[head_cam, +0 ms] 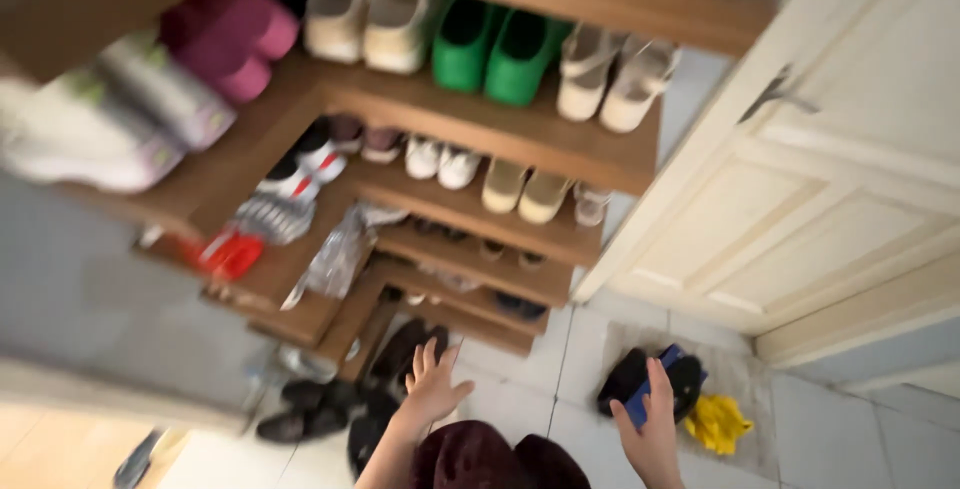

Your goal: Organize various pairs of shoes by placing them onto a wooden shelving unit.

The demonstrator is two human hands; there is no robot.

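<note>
Wooden shoe rack (pixel 520 134) — left hand (pixel 435 386) spread, right hand (pixel 652 434) by dark slippers (pixel 650 384)

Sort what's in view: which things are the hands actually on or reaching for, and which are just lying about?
In hand:
- right hand on the black and blue footwear on the floor mat
- left hand, fingers spread, over the dark shoes at the foot of the wooden rack

Lying about:
- yellow item on the mat
- green shoes
- pink shoes
- cream door
</note>
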